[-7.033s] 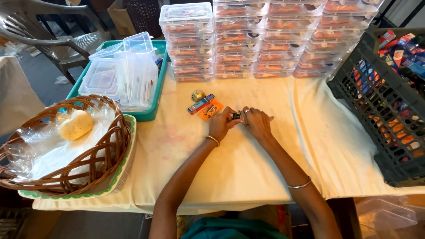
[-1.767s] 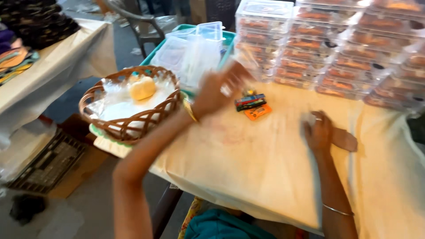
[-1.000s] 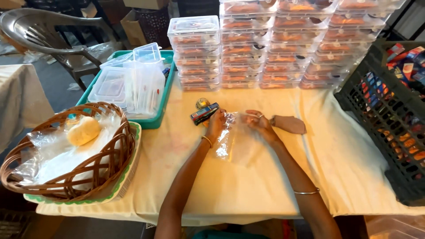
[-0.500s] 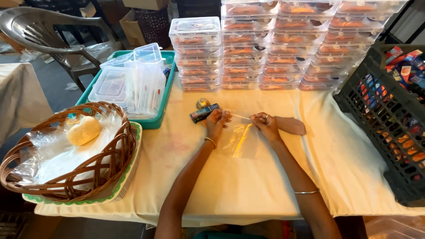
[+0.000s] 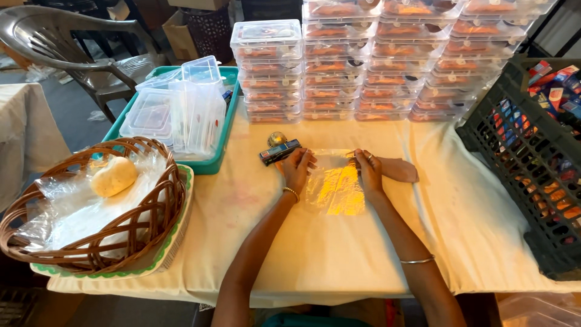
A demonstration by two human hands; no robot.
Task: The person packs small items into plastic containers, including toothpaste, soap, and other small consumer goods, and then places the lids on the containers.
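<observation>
pressing a clear bag (image 5: pixel 334 189) flat, left hand (image 5: pixel 298 169) and right hand (image 5: pixel 368 171) open; basket (image 5: pixel 158 209) holds bun (image 5: pixel 114 176)

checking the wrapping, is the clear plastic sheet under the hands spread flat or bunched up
Spread flat. The clear sheet lies smooth on the tablecloth, left hand and right hand pressing its upper corners.

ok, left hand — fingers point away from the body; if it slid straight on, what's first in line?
The left hand rests on the clear plastic sheet. Straight ahead, just past its fingers, lies the small dark box, then probably the stacked clear food containers, though depth is hard to judge.
</observation>
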